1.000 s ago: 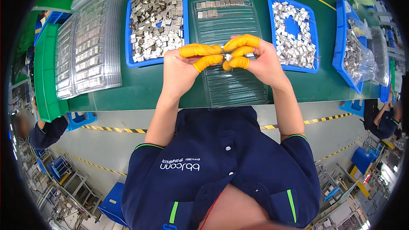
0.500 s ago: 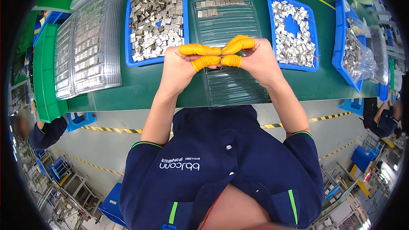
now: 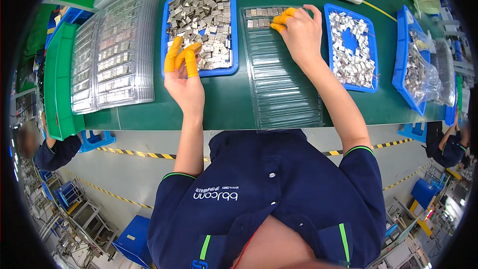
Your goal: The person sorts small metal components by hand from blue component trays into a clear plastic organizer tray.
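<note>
Fingers (image 3: 282,18) of our R hand (image 3: 302,36), in yellow cots, are bunched in a pinch at the 2nd row of the clear tray (image 3: 286,89); can't tell if a piece sits between the tips. Our L hand (image 3: 184,89) is at the near edge of the L blue bin (image 3: 233,30), its cotted fingers half curled; whether they've got anything, we can't tell either. Metal pieces (image 3: 259,23) lie in approx. two rows at the tray's far end, i.e. toward the far edge of the green surface (image 3: 214,112). We'd judge only a small share done: most slots, running down to the near edge, show just ribbed plastic. Loose metal blocks (image 3: 211,35) in the L blue bin are plentiful, so lots left.

Materials: tray's thin, glossy, see-through, w/ narrow parallel grooves. Blocks are flat, boxy, silvery, some duller grey. R blue bin (image 3: 368,88), toward the surface's R edge, has whiter pieces (image 3: 356,72) w/ thin wires. Stacked clear trays (image 3: 117,60) sit near the near L corner, w/ a rigid green bin (image 3: 59,89) beside 'em at the L edge.
</note>
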{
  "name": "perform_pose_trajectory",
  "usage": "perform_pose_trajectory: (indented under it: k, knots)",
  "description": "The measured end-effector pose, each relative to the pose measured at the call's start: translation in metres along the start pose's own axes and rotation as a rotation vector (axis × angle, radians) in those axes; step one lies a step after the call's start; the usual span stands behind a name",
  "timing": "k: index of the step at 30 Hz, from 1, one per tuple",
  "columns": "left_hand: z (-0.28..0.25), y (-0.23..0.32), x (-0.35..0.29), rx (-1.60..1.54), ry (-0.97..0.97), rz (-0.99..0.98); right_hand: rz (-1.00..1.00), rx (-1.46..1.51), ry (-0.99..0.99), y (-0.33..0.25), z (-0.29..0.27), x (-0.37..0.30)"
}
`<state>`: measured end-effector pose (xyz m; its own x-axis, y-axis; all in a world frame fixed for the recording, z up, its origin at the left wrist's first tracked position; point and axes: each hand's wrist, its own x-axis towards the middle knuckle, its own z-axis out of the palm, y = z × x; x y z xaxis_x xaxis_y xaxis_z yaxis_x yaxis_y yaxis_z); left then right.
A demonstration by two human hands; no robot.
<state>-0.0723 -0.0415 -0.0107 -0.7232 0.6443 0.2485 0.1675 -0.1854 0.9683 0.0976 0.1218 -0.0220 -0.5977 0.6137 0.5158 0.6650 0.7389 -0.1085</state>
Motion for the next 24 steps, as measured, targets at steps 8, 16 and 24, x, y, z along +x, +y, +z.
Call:
perform_pose_trajectory:
  k: [8, 16, 24]
  knots:
    - [-0.003, -0.006, 0.020, 0.445, -0.095, 0.177, 0.055, 0.036, 0.065, 0.013, -0.018, -0.010]
    - [0.009, -0.020, 0.063, 1.009, -0.299, 0.365, 0.581, -0.061, -0.195, 0.071, -0.066, -0.073]
    - [0.025, -0.030, 0.080, 1.102, -0.331, 0.532, 0.821, 0.035, -0.262, 0.075, -0.075, -0.075]
